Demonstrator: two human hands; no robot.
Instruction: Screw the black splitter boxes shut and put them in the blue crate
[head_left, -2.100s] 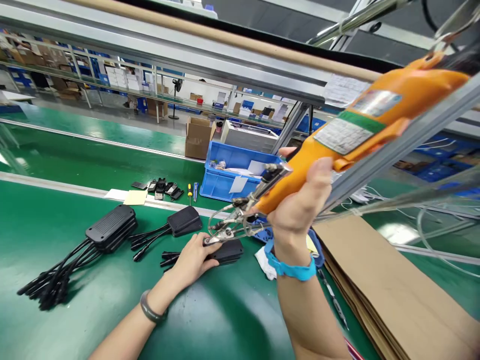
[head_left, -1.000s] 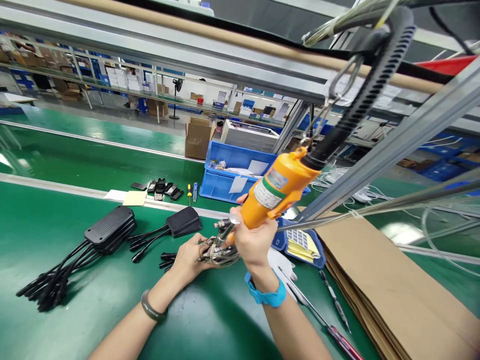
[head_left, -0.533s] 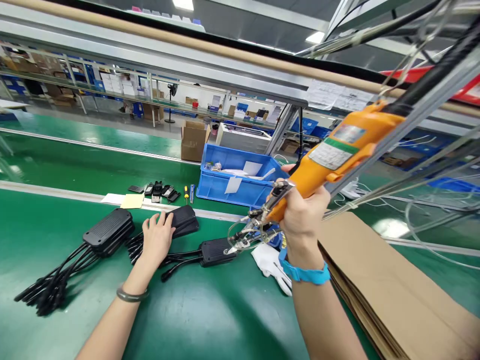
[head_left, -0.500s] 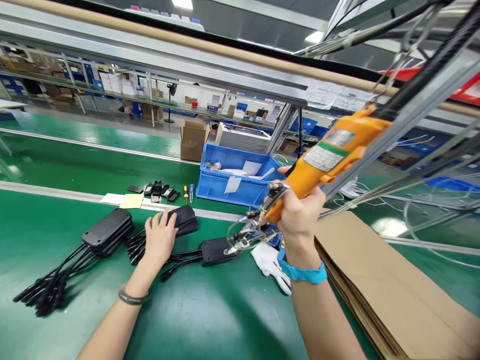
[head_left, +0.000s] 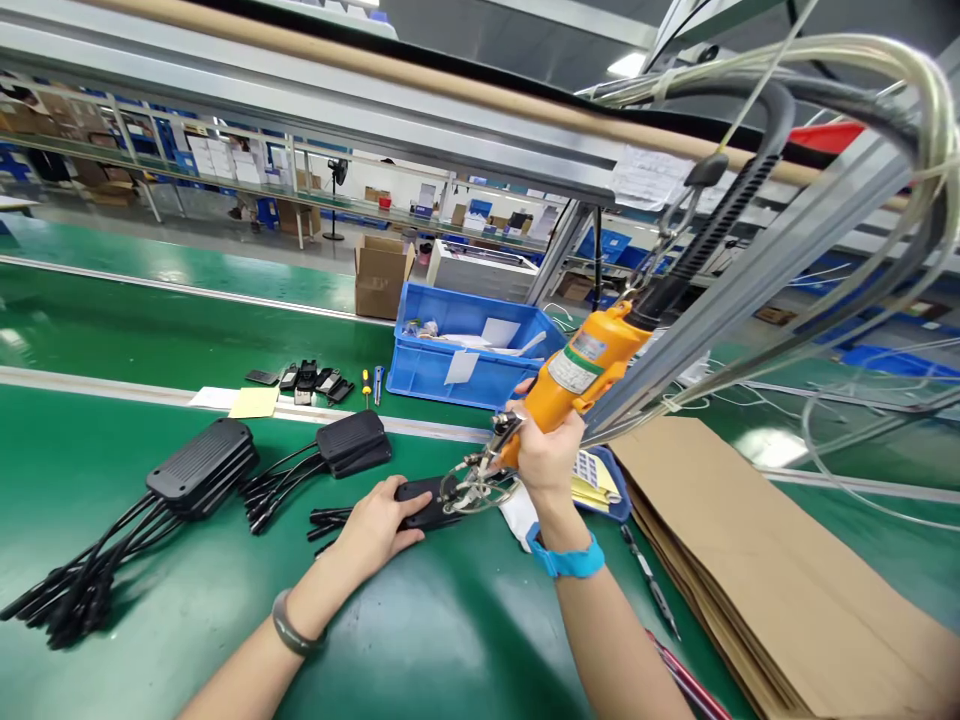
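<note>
My right hand [head_left: 551,458] is wrapped around an orange electric screwdriver [head_left: 574,375], tilted with its tip down to the left. That tip, among clear tubes and metal fittings, meets the right end of a black cabled box [head_left: 426,500]; the exact contact is hidden. My left hand [head_left: 379,525] grips this box from the left, fingers along the far side and thumb at the near side. Its black cables show partly behind the hand. Further left lie a small stack of similar boxes [head_left: 352,440] and a larger stack [head_left: 201,468], cables trailing toward me.
A blue bin [head_left: 469,365] stands behind my hands. Flat cardboard sheets [head_left: 750,540] lie at the right, beside a pen [head_left: 651,582] and a blue tray [head_left: 621,490] with yellow paper. A yellow screwdriver [head_left: 366,385], a cutter [head_left: 378,384] and small black parts [head_left: 307,376] lie behind.
My left hand has moved right, from the small stack of boxes onto the box under the screwdriver. My right hand and the screwdriver have shifted left and down.
</note>
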